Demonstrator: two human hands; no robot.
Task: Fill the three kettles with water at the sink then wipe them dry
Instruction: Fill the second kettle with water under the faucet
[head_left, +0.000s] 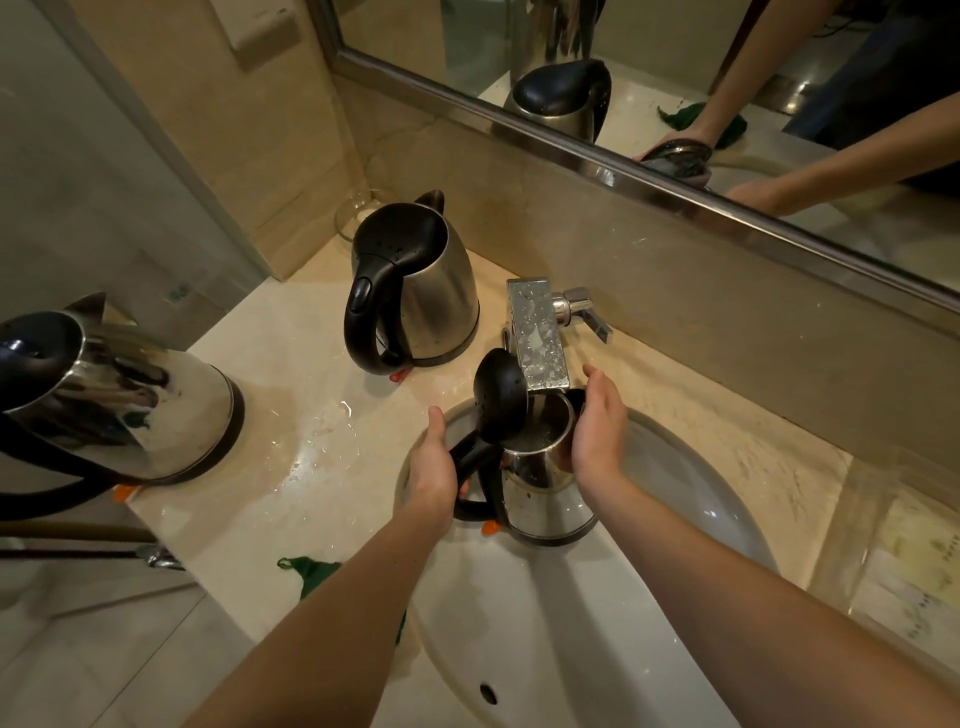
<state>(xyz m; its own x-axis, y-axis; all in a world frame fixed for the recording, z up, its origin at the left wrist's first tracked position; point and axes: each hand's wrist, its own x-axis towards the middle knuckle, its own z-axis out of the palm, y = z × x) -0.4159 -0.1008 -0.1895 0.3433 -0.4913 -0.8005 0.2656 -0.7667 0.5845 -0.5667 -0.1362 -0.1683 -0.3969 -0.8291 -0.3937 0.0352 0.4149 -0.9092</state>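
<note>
A steel kettle (545, 499) with its black lid flipped open hangs over the sink basin (701, 499), its mouth right under the wet chrome faucet (537, 332). My left hand (434, 467) grips its black handle. My right hand (597, 426) presses against the kettle's upper body and spout side. Water shows inside the kettle. A second kettle (415, 286), lid closed, stands on the counter behind the sink. A third kettle (119, 395) stands at the counter's left edge.
A green cloth (311, 571) lies on the wet marble counter (291, 426) near the front edge, partly under my left arm. A glass bowl (356, 210) sits in the back corner. A mirror (727, 78) runs along the wall.
</note>
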